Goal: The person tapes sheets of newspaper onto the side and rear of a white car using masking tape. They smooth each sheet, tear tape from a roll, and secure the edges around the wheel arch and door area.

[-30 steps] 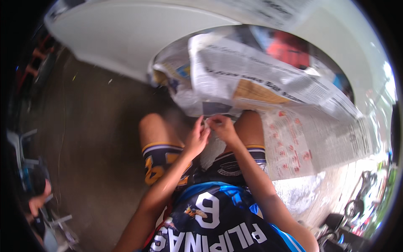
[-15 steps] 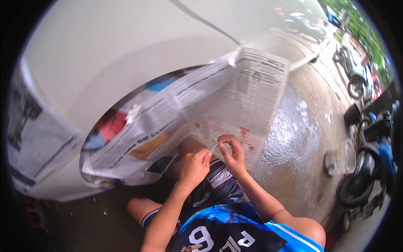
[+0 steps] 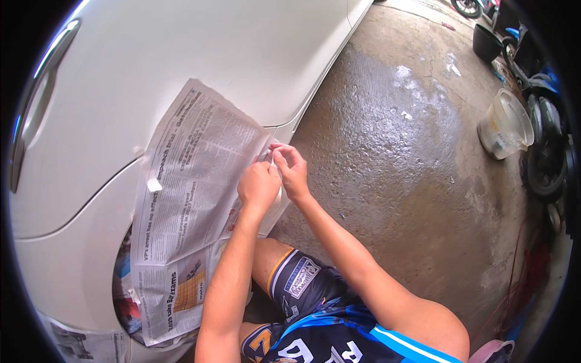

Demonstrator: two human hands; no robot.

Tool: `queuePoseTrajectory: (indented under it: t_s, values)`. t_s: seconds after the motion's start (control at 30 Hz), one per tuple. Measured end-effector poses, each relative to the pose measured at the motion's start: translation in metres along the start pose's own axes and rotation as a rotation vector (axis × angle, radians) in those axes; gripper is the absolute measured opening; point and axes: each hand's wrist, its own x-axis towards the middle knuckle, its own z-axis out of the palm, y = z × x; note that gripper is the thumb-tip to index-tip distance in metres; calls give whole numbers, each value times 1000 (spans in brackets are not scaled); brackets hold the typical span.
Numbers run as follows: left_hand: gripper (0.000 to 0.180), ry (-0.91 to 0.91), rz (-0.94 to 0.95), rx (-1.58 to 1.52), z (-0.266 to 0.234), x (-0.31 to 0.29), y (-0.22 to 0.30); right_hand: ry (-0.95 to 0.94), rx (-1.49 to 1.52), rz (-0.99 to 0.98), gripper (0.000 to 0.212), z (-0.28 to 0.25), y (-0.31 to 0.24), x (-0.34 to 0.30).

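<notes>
A newspaper sheet [image 3: 193,151] lies against the white car body [image 3: 254,66], with a small white tape piece [image 3: 154,185] on it. It reaches down over the wheel opening. At its right-hand edge, beside the lower door corner, my left hand [image 3: 259,186] is closed with the fingers curled. Close by on the right, my right hand [image 3: 292,173] has its thumb and fingers bent together, their tips almost meeting the left hand. What the fingers pinch is too small and covered to make out.
Colored material [image 3: 124,290] shows inside the wheel opening. Another newspaper piece [image 3: 85,343] covers the car at lower left. A door handle [image 3: 45,103] is at far left. To the right are wet concrete [image 3: 387,181], a clear bucket [image 3: 505,124], a black bin [image 3: 486,43] and a motorcycle [image 3: 548,145].
My view has swung toward the door. Both hands, earlier with a thin white strip stretched between them over my lap, have moved up to the sheet's right edge. The sheet now lies flatter against the car.
</notes>
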Motion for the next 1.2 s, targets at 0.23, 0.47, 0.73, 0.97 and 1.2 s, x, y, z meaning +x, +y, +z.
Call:
queuePoseTrajectory:
  t_s: [0.23,0.47,0.73,0.97,1.2]
  values:
    - [35,6,-184,51,19,51,-1,155,-184,1,23,6,30,35]
    - [34,158,-280,100,38,61,10,276,-220,-100,17,10,45,56]
    - [36,132,-191,-68,44,42,17,293,-146,42,21,5,51,61]
    - [49,22,-244,11,48,5,26,254,-194,-25,22,-2,59,66]
    - [31,-37,-336,-211,31,29,-3,224,-210,-209,23,4,41,75]
